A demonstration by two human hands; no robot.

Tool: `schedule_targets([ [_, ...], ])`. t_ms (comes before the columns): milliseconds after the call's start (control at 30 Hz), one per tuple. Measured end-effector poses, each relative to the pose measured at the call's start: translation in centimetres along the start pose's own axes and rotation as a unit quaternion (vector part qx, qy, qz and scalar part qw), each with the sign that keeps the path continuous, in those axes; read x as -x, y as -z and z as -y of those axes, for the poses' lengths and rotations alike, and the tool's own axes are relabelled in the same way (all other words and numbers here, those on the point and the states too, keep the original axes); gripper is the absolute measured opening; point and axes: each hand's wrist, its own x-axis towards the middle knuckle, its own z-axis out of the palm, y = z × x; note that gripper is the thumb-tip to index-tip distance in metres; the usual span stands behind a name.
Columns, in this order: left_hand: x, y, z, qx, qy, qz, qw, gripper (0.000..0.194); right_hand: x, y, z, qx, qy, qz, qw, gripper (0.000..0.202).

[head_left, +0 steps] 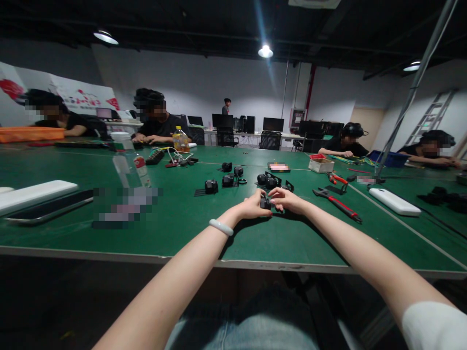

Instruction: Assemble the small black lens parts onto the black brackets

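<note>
My left hand (253, 206), with a pale bangle on its wrist, has its fingers closed round a small black part (265, 203) just above the green table (175, 228). My right hand (286, 200) is at the right side of that part, its thumb and fingers pinched near it; whether they grip it is too small to tell. Just beyond my hands lie several black parts, among them a black part with a flat plate (210, 186) to the left and a black cluster (269, 181) straight behind.
Red-handled pliers (341, 206), a white power bank (394, 201) and a white box (321, 164) are on the right. A clear bottle (127, 163), a phone (51, 206) and a white case (40, 194) stand or lie left. Several people work across the table.
</note>
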Motion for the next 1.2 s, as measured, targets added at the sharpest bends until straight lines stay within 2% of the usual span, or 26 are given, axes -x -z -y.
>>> schedule_targets([
  [133, 0.24, 0.09, -0.32, 0.033, 0.009, -0.002, 0.999, 0.061, 0.31, -0.13, 0.48, 0.017, 0.008, 0.029, 0.999, 0.041],
  [367, 0.17, 0.03, -0.31, 0.044, 0.003, -0.003, 0.999, 0.06, 0.52, -0.27, 0.82, 0.035, 0.014, 0.041, 0.998, 0.039],
  [967, -0.05, -0.04, 0.16, -0.004, -0.005, 0.003, 1.0, 0.062, 0.44, -0.3, 0.82, 0.036, 0.005, 0.043, 0.998, 0.039],
  [1200, 0.19, 0.13, -0.32, 0.022, 0.015, 0.008, 1.0, 0.06, 0.3, -0.19, 0.52, 0.045, 0.006, 0.047, 0.998, 0.039],
])
